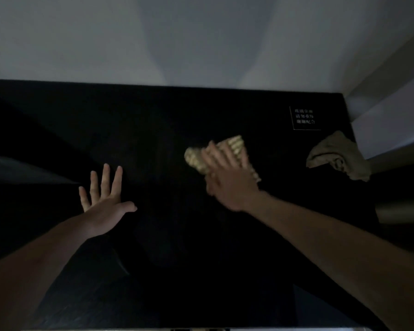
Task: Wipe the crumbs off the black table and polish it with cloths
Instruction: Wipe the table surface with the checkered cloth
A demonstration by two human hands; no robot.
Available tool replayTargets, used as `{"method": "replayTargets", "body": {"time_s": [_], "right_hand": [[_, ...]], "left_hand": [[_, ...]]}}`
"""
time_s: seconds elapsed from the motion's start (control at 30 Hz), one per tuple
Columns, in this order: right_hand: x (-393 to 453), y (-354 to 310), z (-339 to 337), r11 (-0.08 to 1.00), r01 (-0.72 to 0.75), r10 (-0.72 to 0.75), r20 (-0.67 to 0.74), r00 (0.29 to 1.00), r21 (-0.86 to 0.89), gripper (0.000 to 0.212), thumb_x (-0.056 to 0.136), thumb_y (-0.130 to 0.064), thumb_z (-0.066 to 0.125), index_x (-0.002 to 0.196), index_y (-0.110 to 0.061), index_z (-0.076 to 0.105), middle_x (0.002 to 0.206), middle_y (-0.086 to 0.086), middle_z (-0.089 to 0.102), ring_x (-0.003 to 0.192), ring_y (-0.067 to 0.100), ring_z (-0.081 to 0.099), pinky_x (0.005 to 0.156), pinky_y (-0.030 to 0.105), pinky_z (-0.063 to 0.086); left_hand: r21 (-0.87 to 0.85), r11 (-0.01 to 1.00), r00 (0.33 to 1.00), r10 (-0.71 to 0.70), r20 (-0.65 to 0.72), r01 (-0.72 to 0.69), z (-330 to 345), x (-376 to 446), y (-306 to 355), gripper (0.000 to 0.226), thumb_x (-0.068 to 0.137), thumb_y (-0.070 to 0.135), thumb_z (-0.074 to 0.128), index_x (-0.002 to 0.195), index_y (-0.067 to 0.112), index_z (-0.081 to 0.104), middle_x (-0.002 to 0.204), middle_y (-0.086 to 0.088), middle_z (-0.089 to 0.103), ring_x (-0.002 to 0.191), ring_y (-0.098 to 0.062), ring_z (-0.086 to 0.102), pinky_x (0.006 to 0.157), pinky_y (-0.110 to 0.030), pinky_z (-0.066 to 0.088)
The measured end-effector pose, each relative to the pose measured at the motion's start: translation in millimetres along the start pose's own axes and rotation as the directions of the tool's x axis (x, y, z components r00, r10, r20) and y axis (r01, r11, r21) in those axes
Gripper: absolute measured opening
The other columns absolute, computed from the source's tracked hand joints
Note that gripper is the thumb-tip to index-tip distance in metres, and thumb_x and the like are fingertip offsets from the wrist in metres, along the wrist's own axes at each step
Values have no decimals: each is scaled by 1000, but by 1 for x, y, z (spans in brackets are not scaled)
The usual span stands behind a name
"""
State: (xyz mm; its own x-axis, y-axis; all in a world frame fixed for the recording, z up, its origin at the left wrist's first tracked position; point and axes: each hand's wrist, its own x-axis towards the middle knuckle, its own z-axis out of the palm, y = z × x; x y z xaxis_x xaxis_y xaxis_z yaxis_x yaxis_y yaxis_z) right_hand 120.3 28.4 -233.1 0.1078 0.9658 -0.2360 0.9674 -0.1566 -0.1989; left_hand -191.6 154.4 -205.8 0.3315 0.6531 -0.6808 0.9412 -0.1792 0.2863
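Observation:
The black table (167,130) fills the middle of the head view in dim light. My right hand (225,173) presses a ribbed yellow cloth (234,143) flat against the tabletop, right of centre, with its fingers stretched over the cloth; the hand is blurred. My left hand (105,201) lies flat on the bare table to the left, fingers spread and straight, holding nothing. A second, crumpled olive cloth (339,156) sits at the table's right edge. No crumbs can be made out on the dark surface.
A white wall (201,39) runs along the table's far edge. A small printed sign (305,117) with white text lies near the far right corner. A pale ledge (392,125) borders the right side.

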Motion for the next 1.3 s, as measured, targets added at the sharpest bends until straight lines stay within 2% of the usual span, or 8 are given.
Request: {"method": "replayTargets", "body": {"time_s": [0.1,0.27,0.37,0.53,0.7,1.03,1.17,1.3], "right_hand": [[-85,-33,24,978,209,-208,64,976,-12,69,101,-46,40,166,-31,26,178,1,13,163,33,11,126,68,4],[-185,-7,32,968,246,-250,181,951,45,70,110,-55,30,167,-40,-7,175,-15,-17,164,19,-14,126,55,-12],[-185,24,27,984,168,-176,169,970,60,67,110,-56,28,167,-43,-5,175,-19,-14,164,17,-10,128,52,-10],[-116,85,14,1000,-4,4,63,998,-10,65,109,-54,24,169,-37,5,178,-10,-5,165,20,-6,131,56,0],[-36,129,-13,969,-237,239,-34,970,68,64,109,-55,16,168,-38,-1,177,-12,-9,164,18,-9,130,55,-5],[72,147,-42,862,-492,497,-15,867,125,67,109,-55,12,168,-31,-7,177,-4,-16,163,24,-17,127,62,-14],[49,138,-35,913,-379,388,-37,921,149,67,109,-52,18,170,-28,1,178,-1,-7,164,24,-9,130,58,-8],[-61,98,-3,983,-174,179,-121,976,56,65,106,-43,29,167,-21,25,176,7,19,163,31,18,128,59,19]], "left_hand": [[-2,1000,1000,-16,-6,16,1,0,3,106,97,42,60,158,45,-27,159,15,-47,148,-18,-44,122,-53,-23],[42,998,994,-32,-105,37,3,-6,10,103,97,47,59,162,39,-21,165,11,-40,153,-20,-36,126,-53,-16],[117,990,988,91,-124,-77,11,-20,35,99,96,58,56,164,39,-14,168,11,-34,155,-19,-32,128,-51,-14],[153,942,953,287,99,-299,35,-16,118,111,87,76,56,162,42,-19,162,14,-44,151,-21,-40,126,-56,-17],[69,981,968,164,190,-180,42,0,169,146,54,97,53,155,40,-36,154,7,-56,142,-38,-50,115,-74,-20],[191,976,980,66,186,-102,50,3,175,156,58,90,70,148,37,-46,145,3,-65,136,-41,-55,114,-76,-20],[187,978,976,55,212,-96,47,5,176,155,56,92,69,142,42,-50,144,5,-65,136,-41,-55,114,-75,-20],[160,981,965,71,254,-114,41,0,176,154,57,92,69,142,43,-49,146,6,-64,139,-41,-52,115,-75,-19]]}}
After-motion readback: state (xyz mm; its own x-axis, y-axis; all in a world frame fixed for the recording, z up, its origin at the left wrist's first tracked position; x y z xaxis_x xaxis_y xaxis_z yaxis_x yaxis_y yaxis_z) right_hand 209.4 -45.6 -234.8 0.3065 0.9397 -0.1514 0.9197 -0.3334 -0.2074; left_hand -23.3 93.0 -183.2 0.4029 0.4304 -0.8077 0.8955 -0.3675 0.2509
